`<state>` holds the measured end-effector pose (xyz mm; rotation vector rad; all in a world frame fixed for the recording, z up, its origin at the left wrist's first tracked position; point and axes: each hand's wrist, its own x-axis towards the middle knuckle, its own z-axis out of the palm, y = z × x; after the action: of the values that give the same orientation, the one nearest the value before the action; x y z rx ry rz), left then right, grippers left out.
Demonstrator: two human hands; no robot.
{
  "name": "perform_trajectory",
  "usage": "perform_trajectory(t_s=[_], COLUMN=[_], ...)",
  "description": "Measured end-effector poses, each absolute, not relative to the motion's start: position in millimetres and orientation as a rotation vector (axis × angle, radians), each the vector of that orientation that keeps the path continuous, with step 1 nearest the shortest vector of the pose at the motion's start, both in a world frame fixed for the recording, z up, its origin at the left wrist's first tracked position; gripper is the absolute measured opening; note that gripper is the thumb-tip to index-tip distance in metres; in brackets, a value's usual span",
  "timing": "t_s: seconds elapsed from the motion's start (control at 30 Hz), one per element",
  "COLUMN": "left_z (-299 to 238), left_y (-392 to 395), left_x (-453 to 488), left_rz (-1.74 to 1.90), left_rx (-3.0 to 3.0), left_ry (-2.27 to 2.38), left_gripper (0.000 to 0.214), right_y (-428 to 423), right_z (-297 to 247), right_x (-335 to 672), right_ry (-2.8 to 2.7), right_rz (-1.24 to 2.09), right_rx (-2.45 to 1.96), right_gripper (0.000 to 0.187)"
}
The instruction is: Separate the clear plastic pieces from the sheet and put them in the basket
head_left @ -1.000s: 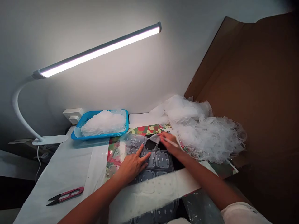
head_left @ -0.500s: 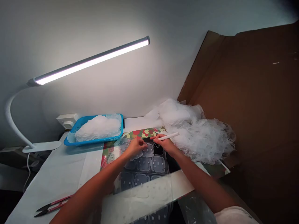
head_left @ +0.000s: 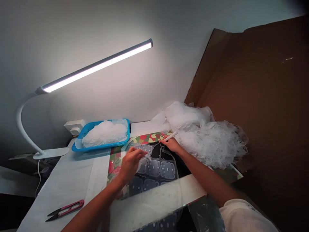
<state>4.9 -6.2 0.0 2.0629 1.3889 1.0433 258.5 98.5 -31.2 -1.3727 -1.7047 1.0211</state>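
Over the white-covered table (head_left: 58,174), both your hands work at the far end of a clear sheet (head_left: 153,169) moulded with rows of rounded square panels, each dotted with small bumps. It lies on a black backing (head_left: 156,151) on top of a red-and-green patterned mat (head_left: 147,138). The sheet's long axis runs from your hands back towards you, and its near part passes beneath a frosted dotted strip (head_left: 154,203). Your left hand (head_left: 130,164) is open above the sheet's left side, its fingers (head_left: 141,153) spread and a little blurred, so you cannot tell whether they pinch anything thin. It is the nearer hand to the bulk of the panels. Your right hand (head_left: 172,145) is closed around a white pen (head_left: 170,136) at the sheet's far edge, with the pen's free end pointing up and to your right. Just beyond that hand, a heap of clear netting-like offcuts (head_left: 212,141) rests against brown cardboard (head_left: 253,80). To your left, a blue plastic basket (head_left: 101,148) holds a mound of clear cut pieces (head_left: 105,133), and red-handled thread snips (head_left: 65,209) lie near the table's edge, under a clamp-on desk lamp (head_left: 96,66)
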Motion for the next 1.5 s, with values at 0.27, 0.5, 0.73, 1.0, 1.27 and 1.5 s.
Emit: perform_trajectory(t_s=[0.27,0.5,0.73,1.0,1.27,1.5], left_z=[-1.6,-20.7,-26.4,-34.2,-30.9,0.6], left_y=[-12.9,-26.8,-25.6,-22.8,-25.4,34.7], left_x=[-39.7,-15.3,-21.3,-21.5,-24.0,-13.5], left_rz=[0.689,0.123,0.053,0.164,0.185,0.614], left_rx=[2.079,2.503,2.478,2.426,2.386,1.741], left_ry=[1.735,1.739,1.706,1.622,1.641,1.463], left_gripper=[0.035,0.045,0.047,0.047,0.045,0.064], right_y=[66.3,43.9,46.5,38.0,76.2,41.5], right_z=[-20.7,-34.3,-26.2,-38.7,-27.4,-0.1], right_x=[219.2,186.5,183.1,179.7,235.3,228.6], right_ry=[-1.823,-2.105,-2.179,-2.297,-1.587,-1.672], right_rz=[0.902,0.905,0.828,0.702,0.546,0.877], right_rx=[-1.104,-0.886,-0.918,-0.903,-1.37,-1.138], right_gripper=[0.019,0.017,0.018,0.013,0.027,0.022])
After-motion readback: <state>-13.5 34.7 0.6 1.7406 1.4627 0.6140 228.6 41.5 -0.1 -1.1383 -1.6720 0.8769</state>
